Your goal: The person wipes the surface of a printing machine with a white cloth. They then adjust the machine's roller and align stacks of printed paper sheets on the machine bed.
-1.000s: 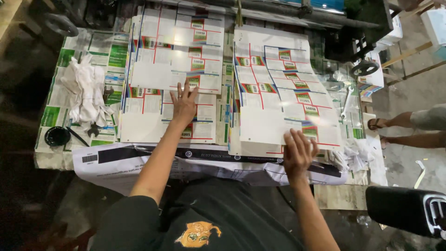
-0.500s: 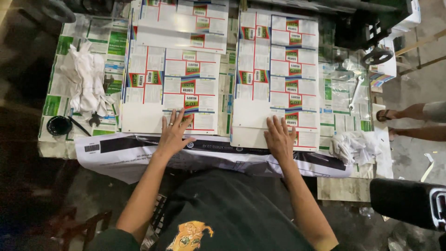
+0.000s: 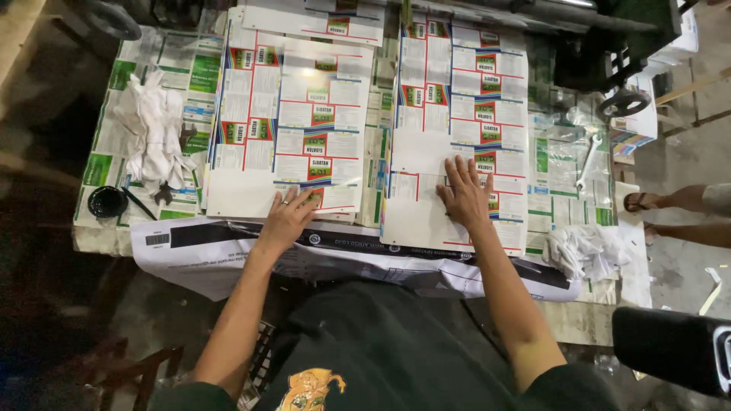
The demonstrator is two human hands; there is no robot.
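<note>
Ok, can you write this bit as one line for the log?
left hand: flat on left printed sheet stack | right hand: flat on right printed sheet stack | white rags: beside left stack

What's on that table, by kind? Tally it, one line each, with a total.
Stacks of printed sheets: 2 (under the left hand at, under the right hand at)
White rag piles: 2
Wrench: 1
Round black tin: 1
Total: 6

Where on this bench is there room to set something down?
Little. A narrow strip between the left sheet stack and right sheet stack, and the front edge by the black round lid. White rags and spanner crowd the ends.
</note>
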